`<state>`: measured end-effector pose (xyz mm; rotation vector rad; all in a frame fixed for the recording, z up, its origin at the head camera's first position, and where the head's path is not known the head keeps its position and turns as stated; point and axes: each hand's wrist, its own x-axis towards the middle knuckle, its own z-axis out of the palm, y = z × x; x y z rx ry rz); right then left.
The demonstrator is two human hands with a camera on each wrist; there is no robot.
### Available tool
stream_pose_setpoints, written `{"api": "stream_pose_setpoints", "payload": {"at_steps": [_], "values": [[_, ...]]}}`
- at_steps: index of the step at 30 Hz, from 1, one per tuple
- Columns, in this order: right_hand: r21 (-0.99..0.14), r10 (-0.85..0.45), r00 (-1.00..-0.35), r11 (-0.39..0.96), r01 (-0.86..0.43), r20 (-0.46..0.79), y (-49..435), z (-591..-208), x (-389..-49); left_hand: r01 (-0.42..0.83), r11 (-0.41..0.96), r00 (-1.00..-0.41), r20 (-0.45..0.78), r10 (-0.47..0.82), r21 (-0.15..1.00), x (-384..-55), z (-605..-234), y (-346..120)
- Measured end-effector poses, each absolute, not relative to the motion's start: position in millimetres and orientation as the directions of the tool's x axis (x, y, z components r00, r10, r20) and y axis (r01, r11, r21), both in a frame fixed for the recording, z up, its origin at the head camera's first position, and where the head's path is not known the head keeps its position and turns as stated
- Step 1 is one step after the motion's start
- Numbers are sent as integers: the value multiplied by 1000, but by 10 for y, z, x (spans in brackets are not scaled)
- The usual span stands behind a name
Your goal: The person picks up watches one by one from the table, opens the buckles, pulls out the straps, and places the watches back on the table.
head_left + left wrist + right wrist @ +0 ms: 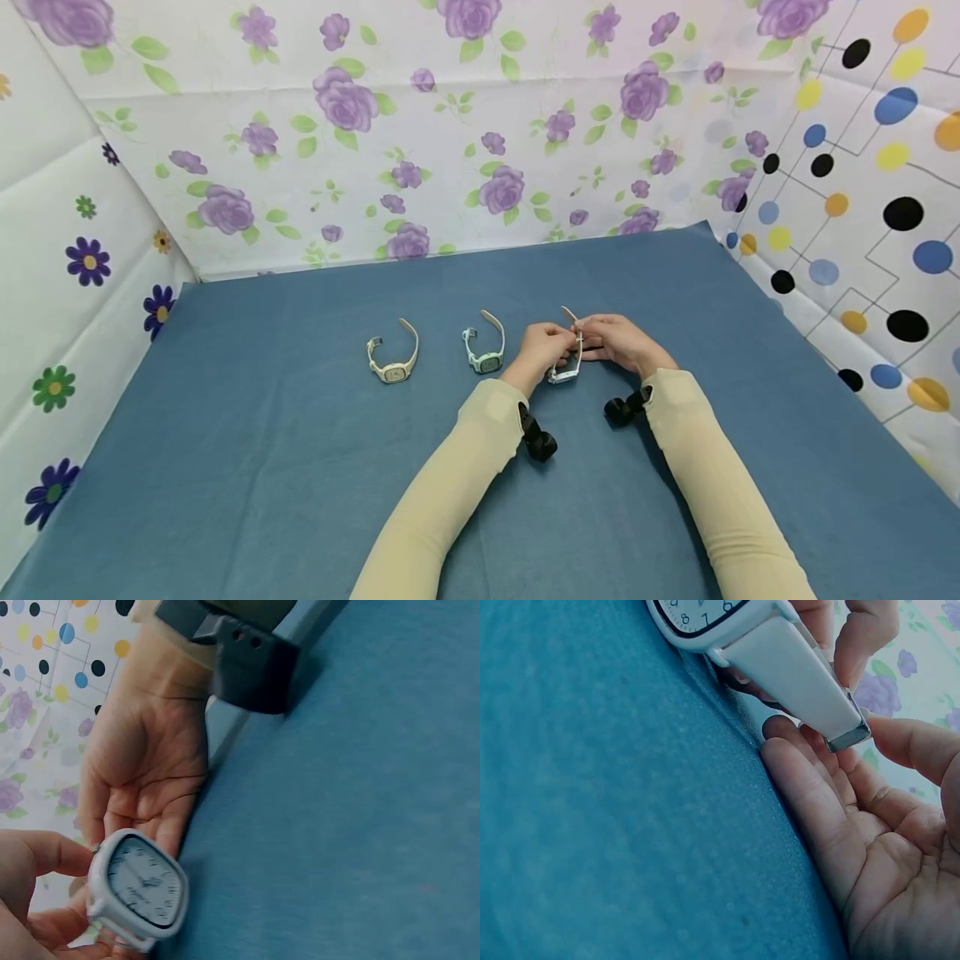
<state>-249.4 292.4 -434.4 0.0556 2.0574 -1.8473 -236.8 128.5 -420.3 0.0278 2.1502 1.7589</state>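
A white wristwatch [564, 375] is held up between both hands above the blue cloth. My left hand [542, 350] pinches its strap, and in the left wrist view the left thumb and fingers are beside the square watch face [148, 885]. From the right, my right hand [618, 340] pinches the strap near the metal buckle [849, 737], palm turned up. The strap's loose tip [568, 313] sticks up beyond the fingers. Fingers partly hide where the two strap ends meet. The white strap [799, 679] shows large in the right wrist view.
Left of the hands, a pale green wristwatch [490, 362] lies unfastened on the blue cloth [300, 467]. Farther left is a beige wristwatch [393, 373], its strap also open. Patterned sheets [420, 125] stand behind and at both sides. Dark wrist cameras [542, 443] hang at both cuffs.
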Motion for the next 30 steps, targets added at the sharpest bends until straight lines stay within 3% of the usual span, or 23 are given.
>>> {"api": "stream_pose_setpoints", "payload": {"at_steps": [7,15,21,30], "values": [[-955,-238,-927,142,262,-289,2936,-4342,-2512,-232,378,-882,-358,308,897,-2457,-4105,1274],[-957,-249,-926,135,256,-283,2949,-4375,-2511,-203,416,-836,-378,398,886,-2473,-4084,1236],[-960,-250,-929,139,243,-272,2946,-4380,-2490,-185,405,-847,-354,396,896,-2474,-4104,1233],[-961,-286,-923,174,215,-258,2964,-4377,-2475,-266,261,-860,-351,371,928,-2487,-4132,1231]]}}
